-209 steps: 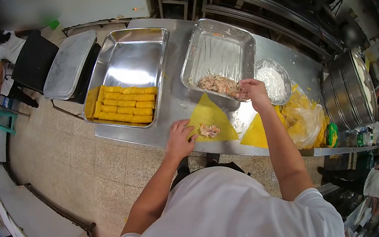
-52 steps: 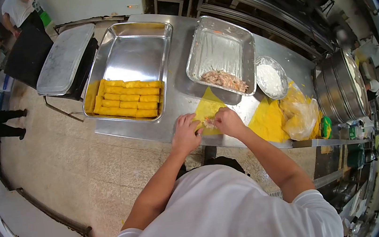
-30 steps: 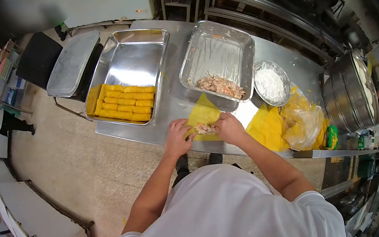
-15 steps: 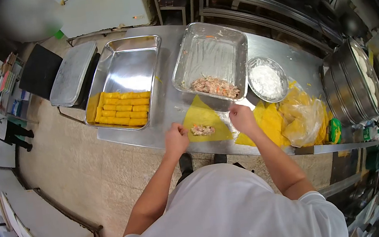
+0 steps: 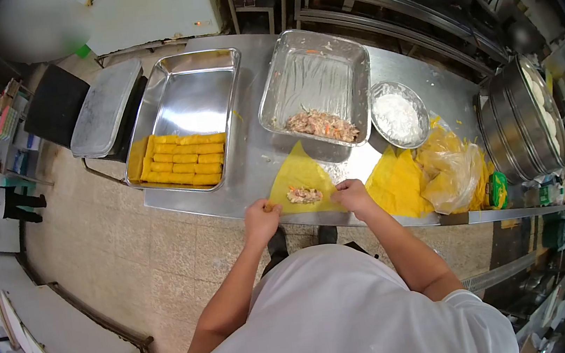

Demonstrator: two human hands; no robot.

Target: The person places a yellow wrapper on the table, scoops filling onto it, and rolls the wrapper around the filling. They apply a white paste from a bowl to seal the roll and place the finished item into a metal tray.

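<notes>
A thin yellow triangular wrapper (image 5: pixel 299 166) lies on the steel table with one point facing away from me. On its near half sits a short strip of minced filling (image 5: pixel 304 195) with orange bits. My left hand (image 5: pixel 262 221) is closed on the wrapper's left corner, fingertips pinched. At the right corner, my right hand (image 5: pixel 353 197) pinches the wrapper's edge. Beyond it stands a deep steel pan (image 5: pixel 270 86) with a heap of filling (image 5: pixel 323 126) at its near end. Several yellow rolls (image 5: pixel 185 159) lie in rows in a steel tray (image 5: pixel 189 62) to the left.
A bowl of white powder (image 5: pixel 398 114) stands right of the pan. Nearer are stacked yellow wrappers (image 5: pixel 396 184) and a crumpled plastic bag (image 5: pixel 448 174). Steamer tiers (image 5: pixel 519 123) occupy the table's right end. Another person's dark-trousered legs (image 5: pixel 17 202) show far left.
My right hand has come down and left onto the wrapper's right corner. My left hand has moved slightly down and now grips the left corner.
</notes>
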